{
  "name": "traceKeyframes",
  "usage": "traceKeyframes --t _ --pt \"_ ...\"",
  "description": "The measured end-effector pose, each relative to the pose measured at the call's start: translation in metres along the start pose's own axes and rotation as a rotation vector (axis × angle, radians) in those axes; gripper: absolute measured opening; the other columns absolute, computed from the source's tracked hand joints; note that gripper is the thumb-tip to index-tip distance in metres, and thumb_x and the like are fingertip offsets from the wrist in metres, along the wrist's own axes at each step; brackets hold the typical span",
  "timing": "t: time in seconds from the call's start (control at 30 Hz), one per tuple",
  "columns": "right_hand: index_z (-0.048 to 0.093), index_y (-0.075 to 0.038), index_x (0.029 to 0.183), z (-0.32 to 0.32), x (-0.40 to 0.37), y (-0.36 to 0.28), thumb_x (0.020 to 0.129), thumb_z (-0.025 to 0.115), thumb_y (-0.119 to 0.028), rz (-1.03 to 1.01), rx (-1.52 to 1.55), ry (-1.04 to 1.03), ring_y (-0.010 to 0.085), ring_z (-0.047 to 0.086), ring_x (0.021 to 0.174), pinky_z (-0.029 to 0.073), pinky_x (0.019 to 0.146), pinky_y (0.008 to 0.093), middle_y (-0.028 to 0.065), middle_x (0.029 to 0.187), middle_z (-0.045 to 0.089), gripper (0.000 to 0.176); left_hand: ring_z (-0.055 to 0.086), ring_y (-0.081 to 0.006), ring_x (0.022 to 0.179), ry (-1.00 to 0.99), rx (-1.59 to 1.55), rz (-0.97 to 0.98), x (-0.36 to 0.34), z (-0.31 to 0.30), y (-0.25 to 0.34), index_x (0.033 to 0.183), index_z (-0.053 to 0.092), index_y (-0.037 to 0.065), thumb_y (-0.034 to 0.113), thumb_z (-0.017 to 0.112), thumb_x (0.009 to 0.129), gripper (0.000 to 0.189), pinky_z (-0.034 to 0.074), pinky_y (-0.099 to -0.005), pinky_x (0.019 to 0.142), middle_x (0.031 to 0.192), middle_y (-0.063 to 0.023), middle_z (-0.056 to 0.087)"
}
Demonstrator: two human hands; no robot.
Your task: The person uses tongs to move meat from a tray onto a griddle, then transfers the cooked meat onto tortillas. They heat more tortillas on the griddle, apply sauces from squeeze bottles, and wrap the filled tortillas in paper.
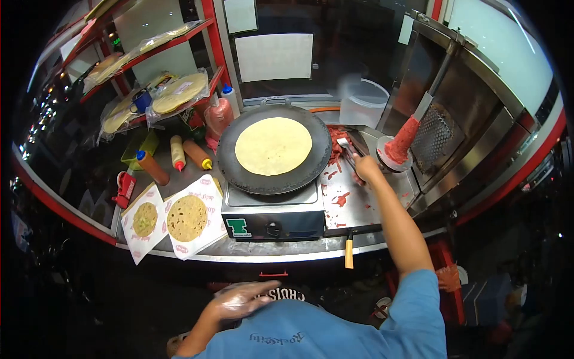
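Observation:
My right hand is closed around metal tongs, whose tip is at a heap of red sliced meat on the steel tray. Smaller meat scraps are scattered over the tray. Just left of it, a pale flatbread lies flat on a round black griddle. My left hand is in a clear plastic glove, held low before my body with fingers stretched out and nothing in them. A red meat cone on a slanted spit stands right of the tray.
Two browned flatbreads lie on printed papers at left. Behind them are several sauce bottles. Packed flatbreads sit on red shelves. A wooden-handled tool juts over the front edge. A plastic bucket stands behind the tray.

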State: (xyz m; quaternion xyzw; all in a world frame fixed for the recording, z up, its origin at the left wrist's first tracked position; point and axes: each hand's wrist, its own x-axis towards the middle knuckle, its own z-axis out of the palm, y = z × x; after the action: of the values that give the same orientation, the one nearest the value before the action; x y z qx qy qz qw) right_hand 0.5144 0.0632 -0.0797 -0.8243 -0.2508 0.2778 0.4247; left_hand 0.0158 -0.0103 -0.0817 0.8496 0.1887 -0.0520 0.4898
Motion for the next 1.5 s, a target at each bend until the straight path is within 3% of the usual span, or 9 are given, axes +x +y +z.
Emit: traceKeyframes --t 0.17,0.3,0.4,0.47,0.67,0.87,1.03,1.3,1.5 --pt "0.075 -0.003 0.090 0.002 0.006 0.004 0.094 0.064 -0.042 -0.316 -0.546 0.401 0.0425 0.070 0.080 0.053 0.076 0.0497 0.0240 0.083 0.071 0.040 0.069 -0.0293 0.113 0.345 -0.027 -0.131 -0.109 -0.043 -0.079 0.137 0.058 0.002 0.028 0.060 0.103 0.044 0.053 -0.0376 0.098 0.125 -0.0171 0.070" --pt "0.075 -0.002 0.087 -0.010 -0.051 -0.028 0.097 0.059 -0.038 -0.505 -0.729 0.663 0.0455 0.069 0.080 0.052 0.077 0.0540 0.0244 0.081 0.071 0.041 0.072 -0.0203 0.099 0.763 -0.486 -0.127 -0.163 -0.075 -0.174 0.129 0.063 -0.002 0.024 0.062 0.103 0.037 0.056 -0.0340 0.091 0.100 -0.0127 0.075" --pt "0.075 -0.004 0.083 -0.012 -0.086 -0.065 0.100 0.052 -0.037 -0.532 -0.843 0.707 0.0456 0.070 0.080 0.053 0.074 0.0556 0.0249 0.083 0.070 0.045 0.068 -0.0232 0.113 1.024 -0.422 -0.209 -0.161 -0.106 -0.224 0.135 0.056 -0.006 0.026 0.055 0.106 0.043 0.053 -0.0333 0.097 0.120 -0.0167 0.070" --pt "0.076 -0.001 0.099 0.001 -0.125 -0.101 0.100 0.056 -0.035 -0.619 -0.632 0.614 0.0383 0.073 0.078 0.053 0.070 0.0484 0.0250 0.082 0.069 0.040 0.052 -0.0210 0.136 0.960 -0.836 -0.019 -0.141 -0.123 -0.264 0.148 0.044 -0.003 0.018 0.058 0.103 0.052 0.044 -0.0345 0.110 0.149 -0.0186 0.051" --pt "0.074 0.006 0.096 0.108 -0.219 -0.145 0.101 0.064 -0.027 -0.706 -0.312 0.105 0.0041 0.045 0.064 0.037 0.057 0.0268 -0.0056 0.069 0.055 0.035 0.021 -0.0316 0.154 0.781 0.421 -0.319 -0.060 -0.147 -0.266 0.163 0.000 0.006 0.051 0.077 0.082 0.120 0.009 -0.0507 0.126 0.167 -0.0190 0.020" --pt "0.073 -0.005 0.100 0.333 -0.291 -0.080 0.094 0.066 -0.026 -0.811 -0.567 -0.050 0.0400 0.068 0.075 0.053 0.070 0.0494 0.0196 0.083 0.067 0.023 0.031 -0.0324 0.150 0.937 0.307 -0.274 -0.043 -0.139 -0.291 0.161 0.007 0.000 0.051 0.085 0.072 0.129 0.011 -0.0641 0.122 0.163 -0.0223 0.027" --pt "0.071 -0.005 0.111 0.352 -0.304 -0.020 0.093 0.069 -0.025 -0.718 -0.440 -0.030 0.0402 0.067 0.078 0.053 0.066 0.0494 0.0175 0.088 0.067 0.026 0.056 -0.0266 0.130 0.994 0.039 -0.185 -0.056 -0.147 -0.291 0.155 0.032 0.011 0.034 0.083 0.080 0.094 0.016 -0.0632 0.121 0.133 -0.0057 0.065" --pt "0.068 -0.002 0.115 0.329 -0.297 -0.031 0.093 0.069 -0.022 -0.741 -0.423 -0.133 0.0399 0.067 0.076 0.053 0.065 0.0479 0.0177 0.088 0.065 0.030 0.058 -0.0330 0.117 1.407 0.235 -0.032 -0.051 -0.147 -0.282 0.129 0.062 0.007 0.019 0.069 0.093 0.038 0.043 -0.0442 0.106 0.122 -0.0126 0.062" --pt "0.063 0.000 0.115 0.315 -0.294 -0.034 0.093 0.069 -0.023 -0.785 -0.471 -0.244 0.0403 0.067 0.076 0.054 0.064 0.0488 0.0200 0.092 0.063 0.033 0.060 -0.0332 0.109 1.193 0.263 -0.198 -0.074 -0.158 -0.274 0.114 0.070 0.008 0.023 0.071 0.090 0.028 0.047 -0.0451 0.097 0.110 -0.0122 0.066"
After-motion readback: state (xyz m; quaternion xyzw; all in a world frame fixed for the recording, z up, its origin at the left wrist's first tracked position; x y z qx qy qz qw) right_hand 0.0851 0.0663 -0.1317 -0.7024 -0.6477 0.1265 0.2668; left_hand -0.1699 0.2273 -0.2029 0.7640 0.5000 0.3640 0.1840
